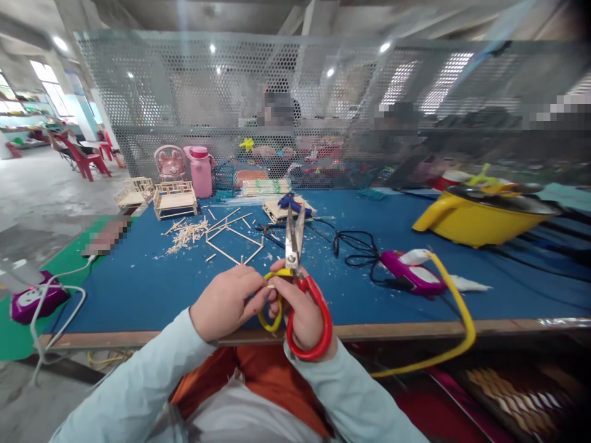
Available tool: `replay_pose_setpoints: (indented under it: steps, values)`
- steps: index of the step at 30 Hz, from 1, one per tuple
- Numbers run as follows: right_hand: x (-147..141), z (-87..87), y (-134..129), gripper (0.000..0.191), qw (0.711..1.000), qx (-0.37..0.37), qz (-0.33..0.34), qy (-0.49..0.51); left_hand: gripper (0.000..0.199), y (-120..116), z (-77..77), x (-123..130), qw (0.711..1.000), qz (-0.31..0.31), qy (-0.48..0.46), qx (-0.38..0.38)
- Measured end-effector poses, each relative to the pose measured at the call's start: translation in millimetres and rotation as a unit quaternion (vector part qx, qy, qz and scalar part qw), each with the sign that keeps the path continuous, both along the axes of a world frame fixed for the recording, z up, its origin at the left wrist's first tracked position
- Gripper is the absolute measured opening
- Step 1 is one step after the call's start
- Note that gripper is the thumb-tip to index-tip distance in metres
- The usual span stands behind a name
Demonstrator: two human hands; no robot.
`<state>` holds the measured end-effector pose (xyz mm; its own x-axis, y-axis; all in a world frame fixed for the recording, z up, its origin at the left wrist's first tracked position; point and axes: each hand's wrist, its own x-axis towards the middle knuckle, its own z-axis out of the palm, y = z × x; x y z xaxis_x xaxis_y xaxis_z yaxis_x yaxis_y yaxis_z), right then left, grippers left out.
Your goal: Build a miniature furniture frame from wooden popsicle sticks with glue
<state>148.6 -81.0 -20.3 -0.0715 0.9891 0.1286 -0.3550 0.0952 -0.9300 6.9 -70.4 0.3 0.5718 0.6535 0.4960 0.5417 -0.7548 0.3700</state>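
Scissors with one red and one yellow handle [326,314] are in my right hand [307,311], their blades parted and pointing away from me. The red loop goes around the hand near the wrist. My left hand [228,301] is closed beside it, fingertips pinched together and meeting the right fingers by the yellow loop. A tiny pale bit shows at the fingertips, too small to make out. Beyond my hands, thin wooden sticks form an open outline [210,247] on the blue table [152,289]. A pile of short stick pieces [189,237] lies to its left.
Small wooden stick furniture [175,200] stands back left, near a pink thermos [201,175]. A blue glue gun [293,203] rests on a wooden piece. To the right are a purple power strip [413,274], yellow cable and yellow pan [484,218]. Perforated mesh [184,92] borders the back.
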Motion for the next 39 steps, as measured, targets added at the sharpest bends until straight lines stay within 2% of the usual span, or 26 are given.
replay_pose_setpoints:
  steps: [2, 5, 8, 12, 15, 17, 18, 21, 26, 31, 36, 39]
  values:
    - [-0.8, -1.2, 0.9, 0.027, 1.000, -0.015, -0.003, 0.015, 0.023, -0.1, -2.8, -0.2, 0.999, -0.006, -0.043, -0.021]
    - [-4.3, -4.3, 1.7, 0.033, 0.997, -0.024, -0.034, 0.068, 0.021, -2.1, -9.6, 1.1, 0.979, -0.007, -0.176, -0.099]
    - [-10.4, -10.0, 1.2, 0.035, 0.994, -0.006, -0.057, 0.088, 0.022, -5.8, -18.9, 6.7, 0.937, -0.018, -0.294, -0.186]
    - [-17.0, -14.4, -1.0, 0.035, 0.997, 0.017, -0.063, 0.051, 0.023, -9.0, -26.0, 17.9, 0.878, 0.009, -0.402, -0.260]
    - [-15.1, -10.9, -4.2, 0.036, 0.999, -0.011, -0.028, -0.014, 0.023, -7.6, -23.2, 20.5, 0.835, 0.013, -0.451, -0.315]
    - [-9.2, -6.6, -6.7, 0.037, 0.998, -0.028, 0.025, -0.040, 0.023, -5.0, -19.5, 17.0, 0.824, -0.002, -0.452, -0.341]
    - [-5.3, -4.1, -7.6, 0.038, 0.997, -0.026, 0.056, -0.047, 0.025, -3.4, -17.5, 13.9, 0.831, -0.007, -0.438, -0.344]
    - [8.0, 4.5, -8.2, 0.044, 0.988, 0.027, 0.122, -0.092, 0.029, 1.0, -11.2, 2.4, 0.874, 0.008, -0.366, -0.319]
    - [21.2, 17.8, -4.8, 0.056, 0.953, 0.128, 0.163, -0.221, 0.032, 5.3, 2.6, -8.1, 0.917, 0.035, -0.309, -0.250]
    - [21.2, 20.4, -7.1, 0.059, 0.928, 0.184, 0.162, -0.280, 0.029, 3.4, 9.8, -5.3, 0.942, 0.045, -0.279, -0.178]
    - [20.6, 20.3, -11.0, 0.069, 0.922, 0.204, 0.155, -0.291, 0.025, -1.1, 10.1, -5.5, 0.972, 0.090, -0.207, -0.066]
    - [21.3, 20.7, -12.6, 0.071, 0.922, 0.206, 0.159, -0.288, 0.022, -2.4, 12.8, -8.2, 0.984, 0.087, -0.156, -0.009]
